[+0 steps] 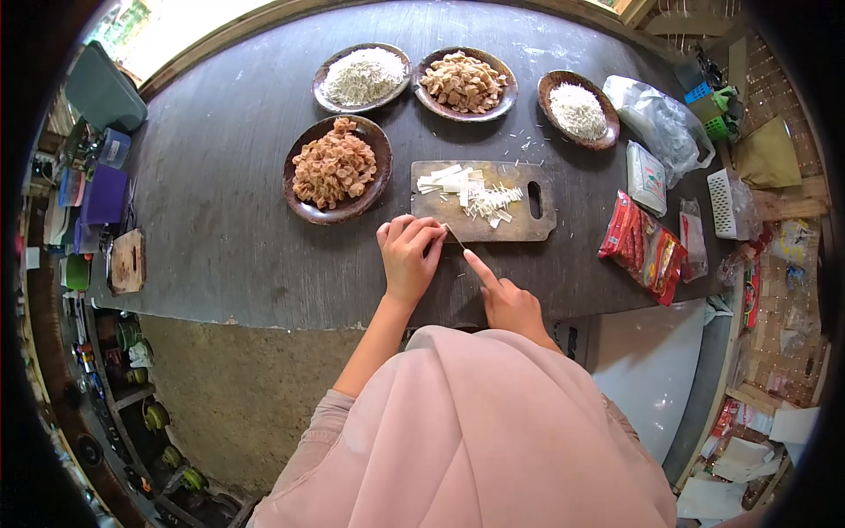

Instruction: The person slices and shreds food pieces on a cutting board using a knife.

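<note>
Near the front edge of a wooden cutting board, my left hand has its fingers curled and pinched together. What they hold is too small to make out, though something pale shows at the fingertips. My right hand grips a knife, index finger stretched along it; the thin blade points up and left to my left fingertips. The knife's handle is hidden in my palm. On the board lie pale white strips and a loose heap of finely cut white slivers.
Behind the board stand plates of brown slices and white shreds, another white-filled plate and a brown-filled plate. To the right lie a red packet, a white packet and a clear plastic bag.
</note>
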Demonstrator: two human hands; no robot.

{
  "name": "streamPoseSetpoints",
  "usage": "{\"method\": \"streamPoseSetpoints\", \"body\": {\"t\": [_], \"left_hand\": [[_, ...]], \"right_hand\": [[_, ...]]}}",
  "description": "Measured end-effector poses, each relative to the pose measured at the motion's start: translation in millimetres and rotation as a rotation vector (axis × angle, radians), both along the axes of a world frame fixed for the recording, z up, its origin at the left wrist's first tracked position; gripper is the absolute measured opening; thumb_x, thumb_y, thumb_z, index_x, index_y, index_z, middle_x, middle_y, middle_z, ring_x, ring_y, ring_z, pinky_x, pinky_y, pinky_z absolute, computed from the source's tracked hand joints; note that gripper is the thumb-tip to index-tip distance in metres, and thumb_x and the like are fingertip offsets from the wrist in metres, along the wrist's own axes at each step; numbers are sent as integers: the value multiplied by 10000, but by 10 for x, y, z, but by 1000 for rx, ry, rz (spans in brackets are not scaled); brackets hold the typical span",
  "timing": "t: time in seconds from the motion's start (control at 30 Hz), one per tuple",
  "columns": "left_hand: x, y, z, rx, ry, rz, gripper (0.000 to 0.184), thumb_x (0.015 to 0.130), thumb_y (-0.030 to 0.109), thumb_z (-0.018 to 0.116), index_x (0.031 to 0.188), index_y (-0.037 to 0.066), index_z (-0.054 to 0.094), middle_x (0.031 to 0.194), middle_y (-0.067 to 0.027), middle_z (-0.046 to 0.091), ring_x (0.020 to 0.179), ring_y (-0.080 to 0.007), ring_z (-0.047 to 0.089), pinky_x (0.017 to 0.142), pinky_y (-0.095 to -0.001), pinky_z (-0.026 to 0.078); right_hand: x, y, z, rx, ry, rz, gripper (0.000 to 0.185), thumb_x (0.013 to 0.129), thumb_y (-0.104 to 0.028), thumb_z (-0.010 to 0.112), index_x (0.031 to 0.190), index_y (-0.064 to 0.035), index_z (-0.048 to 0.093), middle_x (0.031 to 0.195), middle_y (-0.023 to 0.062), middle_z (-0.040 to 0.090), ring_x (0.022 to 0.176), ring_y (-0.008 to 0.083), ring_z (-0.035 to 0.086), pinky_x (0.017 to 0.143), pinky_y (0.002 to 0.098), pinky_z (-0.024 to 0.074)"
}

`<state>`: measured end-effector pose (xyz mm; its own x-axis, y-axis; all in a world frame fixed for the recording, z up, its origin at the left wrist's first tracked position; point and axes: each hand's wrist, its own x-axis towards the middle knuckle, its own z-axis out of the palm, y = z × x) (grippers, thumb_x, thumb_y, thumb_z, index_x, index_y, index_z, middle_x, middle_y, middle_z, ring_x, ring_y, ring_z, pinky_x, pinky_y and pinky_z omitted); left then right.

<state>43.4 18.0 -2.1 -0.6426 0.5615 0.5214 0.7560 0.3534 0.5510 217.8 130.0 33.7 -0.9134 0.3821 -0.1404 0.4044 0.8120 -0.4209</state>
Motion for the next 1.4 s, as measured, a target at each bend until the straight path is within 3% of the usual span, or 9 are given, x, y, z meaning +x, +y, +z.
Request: {"method": "streamPoseSetpoints", "body": {"t": [0.23, 0.53, 1.07, 1.4], "left_hand": [[10, -26, -2, -17, -4, -12, 120, 786, 107, 803, 880, 114, 729, 992, 30, 726, 1028, -222, 610, 945, -394, 378], [-1, -20, -10, 18, -12, -21, 125, 789, 91, 798, 889, 110, 725, 998, 30, 725, 1034, -233, 607, 960, -399, 381], [9, -22, -9, 8, -31, -19, 133, 792, 98, 801, 905, 121, 736, 1001, 30, 731, 1044, -224, 605, 958, -398, 377], [-11, -23, -25, 1, -28, -29, 127, 799, 106, 796, 911, 122, 737, 1023, 26, 727, 1067, -240, 598, 964, -407, 375]], "right_hand": [[-380, 16, -34, -27, 67, -7, 716, 979, -183, 579, 1584, -441, 295, 722, 145, 631, 598, 363, 679, 571, 500, 574], [-23, 28, -25, -49, 54, -5, 720, 980, -158, 581, 1579, -447, 306, 705, 135, 598, 582, 345, 668, 569, 498, 571], [-191, 29, 80, 100, 33, -20, 709, 976, -155, 595, 1560, -470, 342, 734, 112, 593, 588, 333, 670, 564, 472, 573], [-151, 165, 77, -183, 72, 11, 673, 991, -160, 575, 1575, -395, 337, 757, 169, 648, 692, 385, 679, 658, 513, 561]]}}
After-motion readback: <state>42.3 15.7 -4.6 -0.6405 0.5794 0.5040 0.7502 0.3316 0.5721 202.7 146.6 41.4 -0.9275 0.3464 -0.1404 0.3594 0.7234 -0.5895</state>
